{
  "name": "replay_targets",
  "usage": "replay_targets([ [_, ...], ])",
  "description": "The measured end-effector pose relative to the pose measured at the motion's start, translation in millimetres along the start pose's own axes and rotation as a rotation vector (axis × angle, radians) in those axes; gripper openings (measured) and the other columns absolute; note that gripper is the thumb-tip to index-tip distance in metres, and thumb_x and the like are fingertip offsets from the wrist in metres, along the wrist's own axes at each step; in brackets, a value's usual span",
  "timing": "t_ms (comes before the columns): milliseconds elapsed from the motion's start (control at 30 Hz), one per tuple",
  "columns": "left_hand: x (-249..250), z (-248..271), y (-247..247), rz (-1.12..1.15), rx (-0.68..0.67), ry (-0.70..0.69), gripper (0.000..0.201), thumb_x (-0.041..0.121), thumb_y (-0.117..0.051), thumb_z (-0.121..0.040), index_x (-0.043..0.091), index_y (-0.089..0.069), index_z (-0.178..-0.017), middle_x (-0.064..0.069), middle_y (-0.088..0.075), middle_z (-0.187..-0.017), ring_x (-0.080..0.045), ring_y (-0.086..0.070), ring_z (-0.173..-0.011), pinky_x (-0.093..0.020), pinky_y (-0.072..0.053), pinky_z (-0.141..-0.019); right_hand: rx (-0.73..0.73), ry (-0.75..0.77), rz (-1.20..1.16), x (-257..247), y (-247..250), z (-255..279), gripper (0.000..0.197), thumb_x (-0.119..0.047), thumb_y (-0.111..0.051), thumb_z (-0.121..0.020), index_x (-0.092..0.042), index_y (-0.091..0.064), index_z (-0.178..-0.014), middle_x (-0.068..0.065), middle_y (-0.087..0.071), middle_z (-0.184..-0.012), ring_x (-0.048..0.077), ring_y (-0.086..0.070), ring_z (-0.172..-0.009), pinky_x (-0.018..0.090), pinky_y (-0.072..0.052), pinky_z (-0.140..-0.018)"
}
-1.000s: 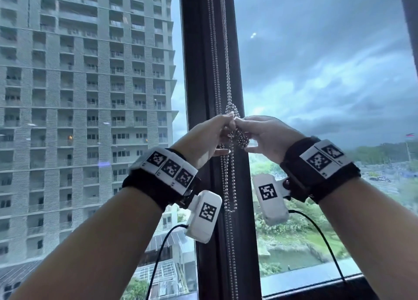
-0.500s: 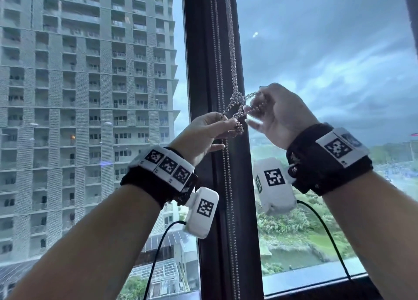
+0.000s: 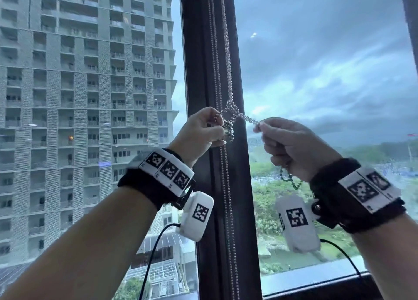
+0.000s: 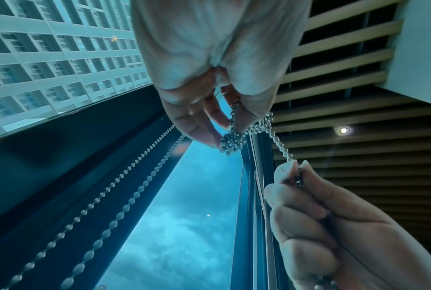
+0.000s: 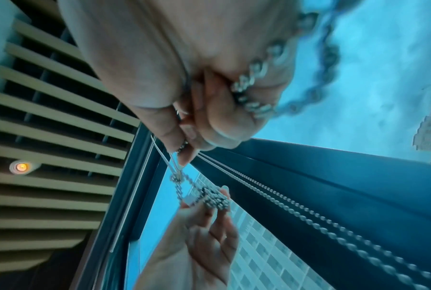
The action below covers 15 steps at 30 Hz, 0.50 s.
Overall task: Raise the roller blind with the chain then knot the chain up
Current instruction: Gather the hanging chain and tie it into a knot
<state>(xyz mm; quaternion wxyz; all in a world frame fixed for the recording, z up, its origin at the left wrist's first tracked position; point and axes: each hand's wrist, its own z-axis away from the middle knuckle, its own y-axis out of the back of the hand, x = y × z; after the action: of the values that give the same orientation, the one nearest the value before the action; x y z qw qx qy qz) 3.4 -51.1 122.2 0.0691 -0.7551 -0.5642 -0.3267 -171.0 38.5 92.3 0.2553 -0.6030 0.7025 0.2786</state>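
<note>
A silver bead chain (image 3: 222, 50) hangs down the dark window post (image 3: 199, 73). At hand height it is crossed into a loose knot (image 3: 233, 113) with a bunched clump of beads (image 4: 230, 144) below. My left hand (image 3: 201, 130) pinches the knot and clump (image 5: 215, 198). My right hand (image 3: 291, 145) pinches a chain strand (image 3: 250, 118) and holds it stretched to the right; its end (image 3: 290, 179) trails out under the palm (image 5: 256, 72). Two more chain runs (image 4: 105, 206) go down past the hands. The blind itself is not in view.
Window glass (image 3: 316, 62) lies on both sides of the post, with a tall building (image 3: 79, 96) outside left. A dark sill (image 3: 316, 286) runs along the bottom right. Overhead is a slatted ceiling (image 4: 346, 58) with a spotlight (image 4: 343, 130). Cables hang from both wrist cameras.
My right hand has moved right and down, drawing its strand out sideways from the knot. My left hand has risen a little, still pinching the knot.
</note>
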Motion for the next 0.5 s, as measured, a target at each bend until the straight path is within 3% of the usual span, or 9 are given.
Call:
replay_targets([
  [67, 0, -1, -2, -0.015, -0.028, -0.01, 0.024, -0.003, -0.057, -0.086, 0.018, -0.048, -0.079, 0.0, -0.05, -0.081, -0.01, -0.055, -0.071, -0.021, -0.052, -0.068, -0.02, -0.024, 0.052, 8, -3, 3, 0.022, -0.018, -0.043, -0.097, -0.011, -0.055, -0.08, -0.009, -0.028, -0.049, 0.005, -0.021, -0.039, 0.017, -0.014, -0.035],
  [167, -3, 2, -8, 0.025, -0.077, 0.002, 0.03, -0.003, -0.057, -0.085, 0.019, -0.049, -0.103, -0.004, -0.056, -0.09, -0.01, -0.056, -0.074, -0.019, -0.048, -0.069, -0.053, -0.047, 0.095, 24, -11, 9, 0.03, -0.024, -0.039, -0.098, -0.012, -0.053, -0.075, -0.011, -0.029, -0.045, 0.005, -0.021, -0.038, 0.016, -0.018, -0.032],
  [233, -7, 4, -10, 0.023, -0.093, 0.007, 0.039, -0.004, -0.057, -0.086, 0.013, -0.047, -0.12, -0.005, -0.057, -0.089, -0.005, -0.057, -0.071, -0.014, -0.047, -0.066, -0.06, -0.064, 0.095, 35, -17, 14, 0.035, -0.027, -0.037, -0.099, -0.013, -0.05, -0.069, -0.01, -0.031, -0.044, 0.006, -0.021, -0.036, 0.017, -0.019, -0.031],
  [300, -9, 8, -12, -0.013, -0.126, 0.011, 0.037, -0.001, -0.054, -0.088, 0.008, -0.051, -0.124, 0.001, -0.059, -0.085, 0.001, -0.056, -0.067, -0.011, -0.045, -0.065, -0.052, -0.081, 0.069, 47, -24, 18, 0.037, -0.028, -0.037, -0.099, -0.015, -0.047, -0.065, -0.009, -0.032, -0.042, 0.006, -0.022, -0.034, 0.017, -0.019, -0.031],
  [400, -13, 14, -12, 0.007, -0.217, 0.061, 0.031, 0.002, -0.052, -0.089, 0.009, -0.061, -0.118, 0.01, -0.06, -0.078, -0.005, -0.053, -0.073, -0.02, -0.045, -0.076, -0.025, -0.098, 0.037, 63, -31, 24, 0.037, -0.032, -0.038, -0.098, -0.017, -0.044, -0.064, -0.008, -0.033, -0.042, 0.007, -0.023, -0.034, 0.018, -0.018, -0.031],
  [500, -16, 17, -12, 0.247, -0.254, 0.16, 0.041, 0.007, -0.054, -0.08, 0.001, -0.055, -0.121, -0.003, -0.061, -0.091, -0.02, -0.056, -0.09, -0.034, -0.047, -0.086, -0.002, -0.108, -0.001, 74, -37, 29, 0.037, -0.032, -0.035, -0.098, -0.016, -0.04, -0.065, -0.008, -0.031, -0.042, 0.008, -0.021, -0.035, 0.017, -0.018, -0.032],
])
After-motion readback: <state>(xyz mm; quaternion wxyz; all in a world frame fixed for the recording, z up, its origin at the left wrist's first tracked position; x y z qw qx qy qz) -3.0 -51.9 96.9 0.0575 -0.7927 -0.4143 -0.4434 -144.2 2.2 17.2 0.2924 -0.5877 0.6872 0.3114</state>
